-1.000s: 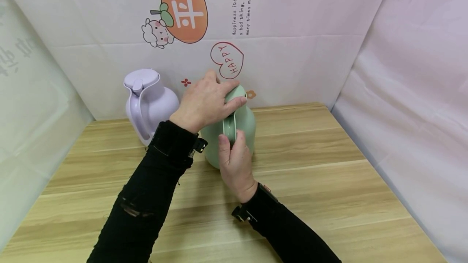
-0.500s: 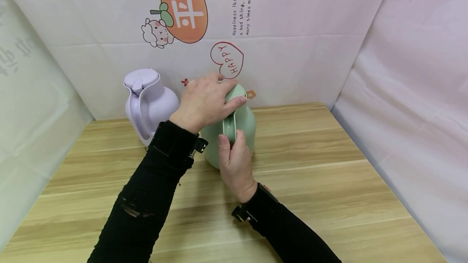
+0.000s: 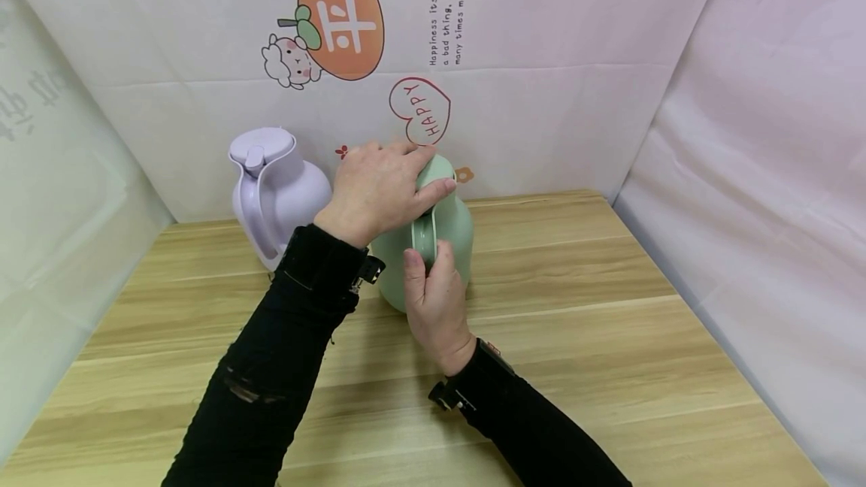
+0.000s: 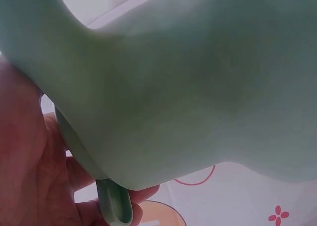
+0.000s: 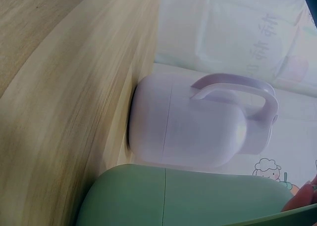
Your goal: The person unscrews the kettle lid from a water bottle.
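While my right hand [image 3: 436, 299] grips the green jug [image 3: 449, 228] handle mid-tabletop and left hand [image 3: 379, 190] clamps its lid, I risk tipping it into the lilac jug [image 3: 277, 190] if twisting jerks.

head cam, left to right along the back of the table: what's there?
lilac jug → left hand on the lid → green jug, with the right hand gripping its handle in front.
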Demonstrator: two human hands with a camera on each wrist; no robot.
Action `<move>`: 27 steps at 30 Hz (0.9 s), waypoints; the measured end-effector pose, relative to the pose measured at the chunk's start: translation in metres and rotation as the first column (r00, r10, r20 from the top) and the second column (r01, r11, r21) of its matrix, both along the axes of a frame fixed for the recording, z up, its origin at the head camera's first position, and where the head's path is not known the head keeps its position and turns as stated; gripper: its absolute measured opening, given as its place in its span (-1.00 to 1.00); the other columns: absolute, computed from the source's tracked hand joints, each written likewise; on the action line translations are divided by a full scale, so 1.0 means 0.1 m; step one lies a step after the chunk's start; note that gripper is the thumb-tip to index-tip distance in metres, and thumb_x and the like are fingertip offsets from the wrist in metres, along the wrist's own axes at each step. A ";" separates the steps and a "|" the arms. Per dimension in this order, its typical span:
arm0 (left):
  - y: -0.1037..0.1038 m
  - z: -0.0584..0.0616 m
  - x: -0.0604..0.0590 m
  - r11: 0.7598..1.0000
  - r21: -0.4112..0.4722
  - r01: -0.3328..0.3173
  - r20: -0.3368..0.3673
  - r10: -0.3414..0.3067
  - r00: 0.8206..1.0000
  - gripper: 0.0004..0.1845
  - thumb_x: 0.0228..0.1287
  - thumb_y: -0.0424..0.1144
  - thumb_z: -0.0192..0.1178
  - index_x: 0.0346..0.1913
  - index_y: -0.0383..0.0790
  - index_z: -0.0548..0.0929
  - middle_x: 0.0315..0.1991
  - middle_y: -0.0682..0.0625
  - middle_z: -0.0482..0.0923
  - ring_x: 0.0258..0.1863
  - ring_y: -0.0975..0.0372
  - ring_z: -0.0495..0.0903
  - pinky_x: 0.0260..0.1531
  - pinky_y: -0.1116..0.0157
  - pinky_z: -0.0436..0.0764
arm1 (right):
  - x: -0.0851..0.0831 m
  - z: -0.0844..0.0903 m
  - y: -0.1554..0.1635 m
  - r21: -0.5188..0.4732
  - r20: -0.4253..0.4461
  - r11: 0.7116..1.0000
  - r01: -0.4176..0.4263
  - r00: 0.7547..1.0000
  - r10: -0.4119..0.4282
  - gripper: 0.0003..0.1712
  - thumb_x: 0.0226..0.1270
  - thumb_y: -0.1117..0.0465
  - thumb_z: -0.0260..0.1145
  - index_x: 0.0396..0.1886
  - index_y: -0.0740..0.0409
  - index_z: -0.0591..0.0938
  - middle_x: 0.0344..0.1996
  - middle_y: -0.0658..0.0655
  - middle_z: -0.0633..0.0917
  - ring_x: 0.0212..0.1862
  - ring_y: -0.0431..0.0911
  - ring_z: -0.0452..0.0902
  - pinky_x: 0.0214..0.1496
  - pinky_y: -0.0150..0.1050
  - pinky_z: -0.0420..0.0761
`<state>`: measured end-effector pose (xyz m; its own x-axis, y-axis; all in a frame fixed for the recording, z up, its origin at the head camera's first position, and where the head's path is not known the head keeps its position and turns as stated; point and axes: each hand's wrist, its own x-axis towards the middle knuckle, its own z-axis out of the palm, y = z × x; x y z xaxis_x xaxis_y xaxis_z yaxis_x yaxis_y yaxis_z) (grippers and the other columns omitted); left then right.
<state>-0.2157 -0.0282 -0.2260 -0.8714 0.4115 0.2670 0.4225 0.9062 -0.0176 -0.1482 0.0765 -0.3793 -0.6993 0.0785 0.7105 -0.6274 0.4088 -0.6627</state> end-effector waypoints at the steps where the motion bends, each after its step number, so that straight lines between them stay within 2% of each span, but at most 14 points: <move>1: 0.00 0.00 0.00 1.000 -0.001 -0.003 0.001 0.003 1.000 -0.22 0.48 0.46 -0.14 0.56 0.10 0.40 0.43 -0.02 0.51 0.22 -0.10 0.59 0.14 -0.07 0.55 | 0.00 0.00 0.00 0.000 0.000 1.000 0.000 1.000 0.000 -0.48 0.73 -0.10 -0.04 0.03 0.35 0.42 -0.57 -0.02 0.36 -0.55 -0.15 0.30 -0.51 -0.29 0.38; 12: 0.03 0.02 0.03 0.999 -0.013 -0.042 0.023 0.042 0.999 -0.19 0.45 0.50 -0.11 0.52 0.07 0.44 0.38 -0.07 0.53 0.24 -0.15 0.55 0.13 -0.10 0.55 | -0.01 -0.02 0.00 -0.002 -0.021 1.000 -0.007 1.000 0.007 -0.46 0.73 -0.11 -0.06 0.03 0.36 0.42 -0.56 -0.01 0.36 -0.54 -0.15 0.31 -0.52 -0.30 0.39; 20: 0.07 0.03 0.05 0.996 -0.036 -0.084 0.014 0.085 0.996 -0.19 0.42 0.52 -0.11 0.41 0.00 0.53 0.27 -0.08 0.61 0.13 -0.14 0.59 -0.02 -0.09 0.61 | -0.01 -0.02 0.01 0.004 -0.022 1.000 -0.018 1.000 0.018 -0.48 0.74 -0.09 -0.07 0.05 0.36 0.41 -0.57 0.00 0.37 -0.56 -0.17 0.31 -0.53 -0.32 0.38; 27: 0.08 0.02 0.10 0.994 -0.042 -0.097 -0.009 0.097 0.995 -0.18 0.44 0.51 -0.12 0.41 -0.03 0.51 0.13 -0.10 0.67 0.03 -0.11 0.60 -0.14 -0.06 0.64 | -0.02 -0.02 0.01 0.007 -0.021 1.000 -0.020 1.000 0.021 -0.48 0.74 -0.09 -0.07 0.05 0.36 0.41 -0.58 -0.01 0.36 -0.56 -0.17 0.30 -0.53 -0.32 0.38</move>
